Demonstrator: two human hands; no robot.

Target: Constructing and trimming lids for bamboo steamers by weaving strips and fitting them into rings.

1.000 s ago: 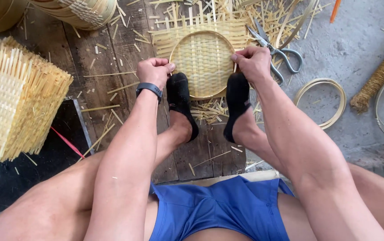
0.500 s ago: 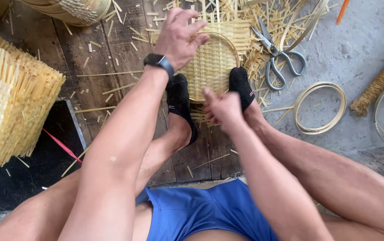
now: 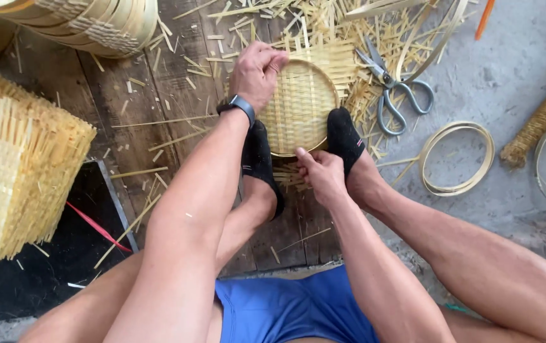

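The round woven bamboo tray (image 3: 299, 105) lies flat on the wooden planks (image 3: 178, 108) straight ahead of you, pinned between your two black-socked feet (image 3: 261, 159). Your left hand (image 3: 257, 71) sits on its upper left rim, closed into a fist, the fingers curled tight on the edge of the weave. Your right hand (image 3: 320, 174) is at the near rim, beside your right foot, its fingers bent and pinching at the lower edge; what exactly they grip you cannot tell from here.

The tray is pale yellow, woven in a tight flat lattice, with a hoop-like rim around it and loose square ends of weave sticking out beyond the circle at the top.

Around it the floor is crowded. Cut bamboo slivers (image 3: 362, 95) litter the planks above and to the right. Grey metal shears (image 3: 390, 92) lie just right of the tray, well apart from your hands. Farther right a coil of thin bamboo strip (image 3: 457, 159) rests on the concrete. To your left stands a stack of woven bamboo mats (image 3: 19, 165), and finished baskets (image 3: 89, 25) crowd the upper left corner.
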